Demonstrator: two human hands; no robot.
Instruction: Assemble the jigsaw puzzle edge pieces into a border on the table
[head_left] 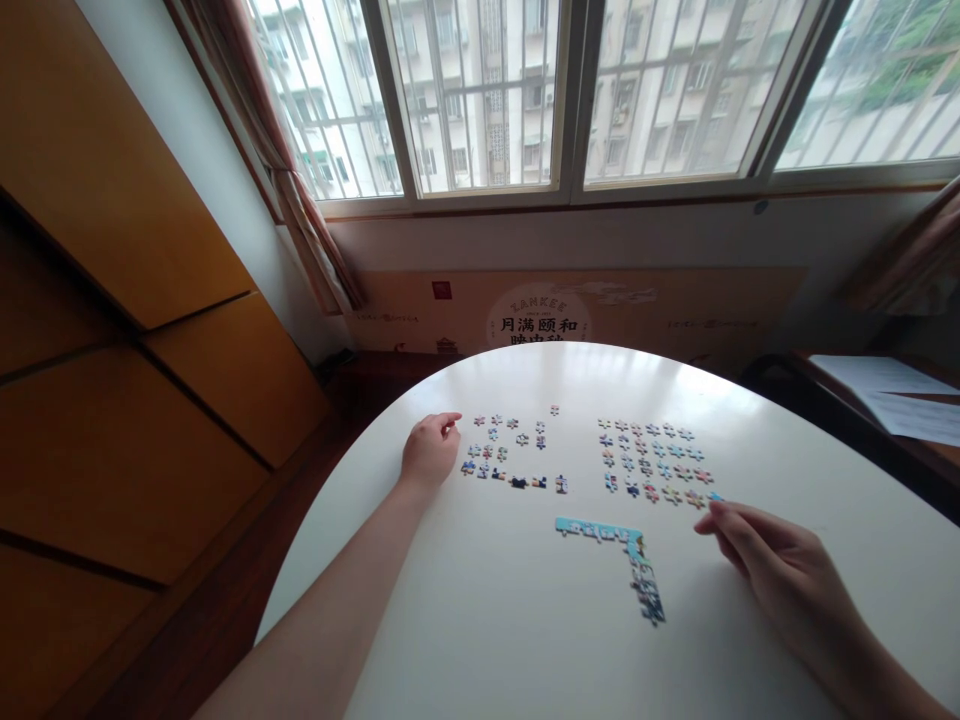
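My left hand point(431, 450) rests on the white table beside the left group of jigsaw puzzle pieces point(518, 482). Its index finger points toward the pieces while the other fingers curl in, and nothing shows in its grasp. At the lower right corner of the neat rows of puzzle pieces point(645, 465), my right hand point(776, 560) pinches a small blue puzzle piece point(715, 497) between thumb and forefinger. Nearer to me, a joined strip of puzzle pieces point(600, 530) forms a corner, with a light blue top edge and a side running down.
The round white table point(465, 620) stands below a barred window point(480, 100). A single puzzle piece point(554, 410) lies toward the far edge. Papers point(911, 425) sit on a surface at the right, and a wooden cabinet point(112, 400) stands at the left.
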